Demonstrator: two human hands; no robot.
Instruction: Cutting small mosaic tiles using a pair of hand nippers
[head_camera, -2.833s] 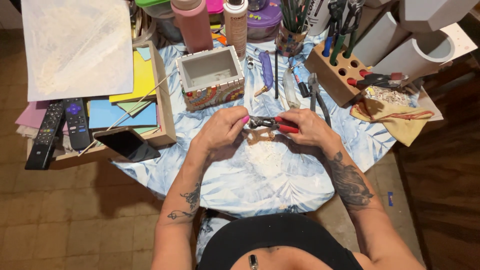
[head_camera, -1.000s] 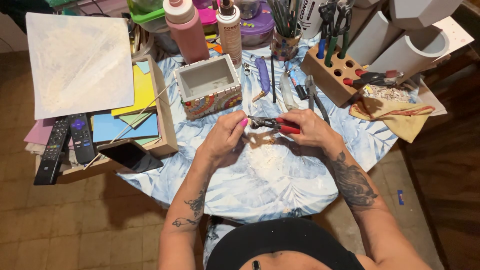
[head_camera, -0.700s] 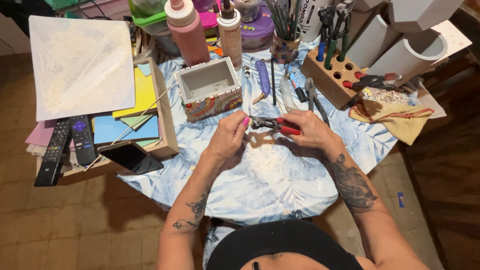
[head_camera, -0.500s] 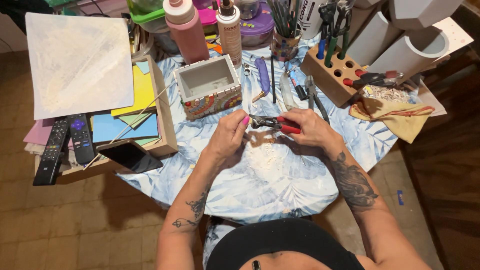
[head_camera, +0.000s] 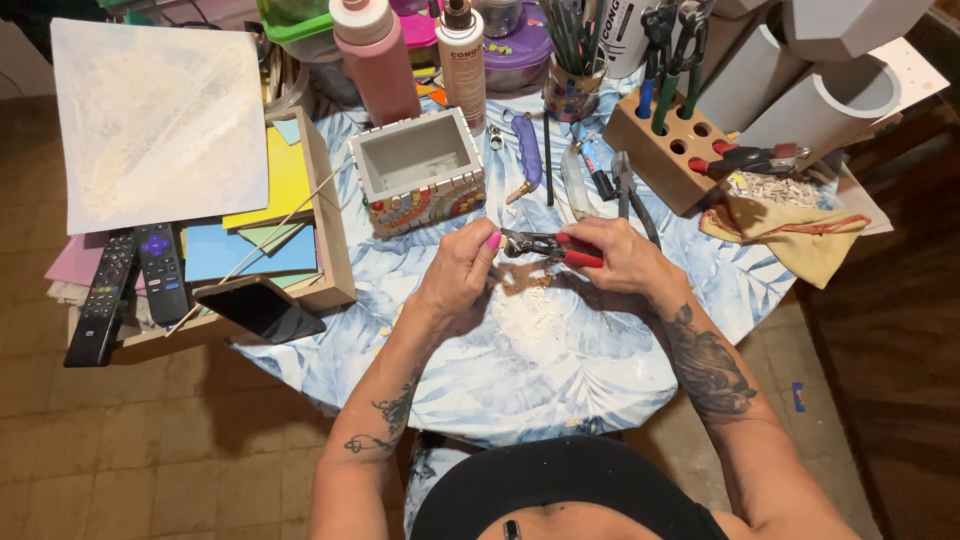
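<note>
My right hand (head_camera: 622, 259) grips red-handled nippers (head_camera: 548, 246) over the middle of the table. My left hand (head_camera: 462, 268) pinches something small at the nippers' jaws; the piece itself is too small to make out. Pale crumbs (head_camera: 530, 320) lie on the blue leaf-print cloth (head_camera: 520, 380) right under both hands. Just beyond my left hand stands a small rectangular box (head_camera: 418, 170) with a coloured mosaic side and an empty grey inside.
A wooden tool block (head_camera: 660, 145) with pliers, a brush cup (head_camera: 570, 90), two bottles (head_camera: 375, 60), a tan rag (head_camera: 790, 230). At left a wooden tray (head_camera: 325, 220) holds coloured sheets, a phone (head_camera: 258, 306), two remotes (head_camera: 125, 285) and a white board (head_camera: 160, 115).
My hands stay together on the nippers with only slight shifts. The view has swayed a little.
</note>
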